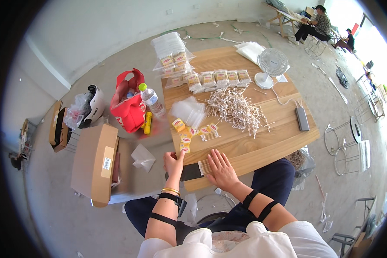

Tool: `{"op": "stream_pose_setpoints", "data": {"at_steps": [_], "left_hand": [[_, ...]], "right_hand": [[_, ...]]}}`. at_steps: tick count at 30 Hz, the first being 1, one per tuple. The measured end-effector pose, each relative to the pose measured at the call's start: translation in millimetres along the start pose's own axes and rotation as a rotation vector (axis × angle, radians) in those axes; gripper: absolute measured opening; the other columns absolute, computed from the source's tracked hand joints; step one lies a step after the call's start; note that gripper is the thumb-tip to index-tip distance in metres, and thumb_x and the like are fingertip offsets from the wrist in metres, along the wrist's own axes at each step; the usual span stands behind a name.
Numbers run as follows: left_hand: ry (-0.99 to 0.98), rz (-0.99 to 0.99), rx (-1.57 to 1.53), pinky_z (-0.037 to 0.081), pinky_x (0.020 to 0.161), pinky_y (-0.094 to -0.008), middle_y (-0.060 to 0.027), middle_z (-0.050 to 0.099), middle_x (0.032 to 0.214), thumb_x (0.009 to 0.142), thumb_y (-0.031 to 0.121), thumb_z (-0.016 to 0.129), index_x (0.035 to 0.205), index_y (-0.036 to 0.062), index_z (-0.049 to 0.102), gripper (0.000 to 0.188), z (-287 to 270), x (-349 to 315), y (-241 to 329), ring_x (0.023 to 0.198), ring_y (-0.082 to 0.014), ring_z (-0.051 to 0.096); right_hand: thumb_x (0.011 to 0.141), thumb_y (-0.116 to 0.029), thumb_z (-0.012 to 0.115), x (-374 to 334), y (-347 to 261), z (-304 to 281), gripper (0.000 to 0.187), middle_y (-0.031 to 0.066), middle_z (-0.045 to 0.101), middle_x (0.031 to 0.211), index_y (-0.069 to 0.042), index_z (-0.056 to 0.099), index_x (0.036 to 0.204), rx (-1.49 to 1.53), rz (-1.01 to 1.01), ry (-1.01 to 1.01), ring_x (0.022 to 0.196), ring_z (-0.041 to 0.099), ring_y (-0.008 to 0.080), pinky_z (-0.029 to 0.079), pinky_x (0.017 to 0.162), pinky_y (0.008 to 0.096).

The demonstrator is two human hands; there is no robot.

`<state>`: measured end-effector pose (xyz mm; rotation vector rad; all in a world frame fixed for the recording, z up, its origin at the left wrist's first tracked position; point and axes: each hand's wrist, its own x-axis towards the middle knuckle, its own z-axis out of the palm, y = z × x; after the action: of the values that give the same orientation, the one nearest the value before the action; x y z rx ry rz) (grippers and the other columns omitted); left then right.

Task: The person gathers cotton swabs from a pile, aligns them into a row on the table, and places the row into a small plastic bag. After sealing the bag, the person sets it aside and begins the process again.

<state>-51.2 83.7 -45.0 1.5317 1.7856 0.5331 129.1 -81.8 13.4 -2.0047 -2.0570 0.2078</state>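
A person's two bare hands are at the near edge of a wooden table [284, 131]. The right hand [221, 169] lies flat, fingers stretched out and gripping nothing, against the right side of a short row of white cotton swabs [204, 167], which sits at the right end of a black strip [190, 172]. The left hand [173, 165] is curled near the strip's left end, its thumb just beside a yellow card [185, 148] – whether it grips anything, I cannot tell. Farther in, a large loose heap of swabs [238, 109] spreads out, with clear bags [189, 111] to its left. Beyond the heap are filled packets [219, 78] and – far right – a small white fan [273, 63]
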Motion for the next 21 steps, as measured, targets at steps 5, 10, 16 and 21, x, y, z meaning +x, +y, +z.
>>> {"op": "stream_pose_setpoints", "data": {"at_steps": [5, 10, 16, 21], "left_hand": [[0.11, 0.098, -0.255, 0.048, 0.075, -0.0339, 0.0003, 0.064, 0.085, 0.088, 0.03, 0.079, 0.091, 0.0061, 0.069, 0.026, -21.4, -3.7, -6.5, 0.073, -0.0129, 0.059], [-0.111, 0.024, -0.572, 0.044, 0.065, -0.0226, 0.0, 0.068, 0.082, 0.091, 0.023, 0.077, 0.095, 0.0027, 0.072, 0.021, -29.4, -24.7, 32.1, 0.07, -0.0064, 0.056], [-0.192, -0.081, -0.638, 0.04, 0.063, -0.0205, -0.0005, 0.068, 0.075, 0.093, 0.02, 0.071, 0.096, 0.002, 0.076, 0.018, -22.4, -27.5, 53.4, 0.066, -0.0046, 0.055], [-0.22, -0.236, -0.591, 0.033, 0.046, -0.0203, -0.0021, 0.067, 0.077, 0.094, 0.022, 0.07, 0.102, 0.003, 0.075, 0.021, -18.4, -54.7, 39.2, 0.051, -0.003, 0.042]], "right_hand": [[0.096, -0.046, 0.053, 0.6, -1.5, 0.6, 0.081, 0.0237, 0.025, 0.164, 0.004, 0.029, 0.156, 0.007, -0.009, 0.02, 0.155, 0.019, 0.035, 0.014, 0.127, 0.0475], [0.096, -0.046, 0.053, -2.9, 3.7, 1.3, 0.081, 0.0236, 0.026, 0.164, 0.004, 0.03, 0.155, -0.015, 0.009, 0.027, 0.155, 0.02, 0.035, 0.015, 0.127, 0.0473], [0.096, -0.046, 0.054, -1.4, -0.2, 5.1, 0.081, 0.0235, 0.026, 0.164, 0.004, 0.03, 0.155, -0.023, -0.021, 0.064, 0.155, 0.021, 0.0349, 0.016, 0.126, 0.0471], [0.096, -0.046, 0.052, -2.7, 2.4, 7.4, 0.08, 0.0232, 0.026, 0.164, 0.003, 0.03, 0.155, -0.025, -0.01, 0.07, 0.155, 0.021, 0.0347, 0.015, 0.127, 0.0472]]}}
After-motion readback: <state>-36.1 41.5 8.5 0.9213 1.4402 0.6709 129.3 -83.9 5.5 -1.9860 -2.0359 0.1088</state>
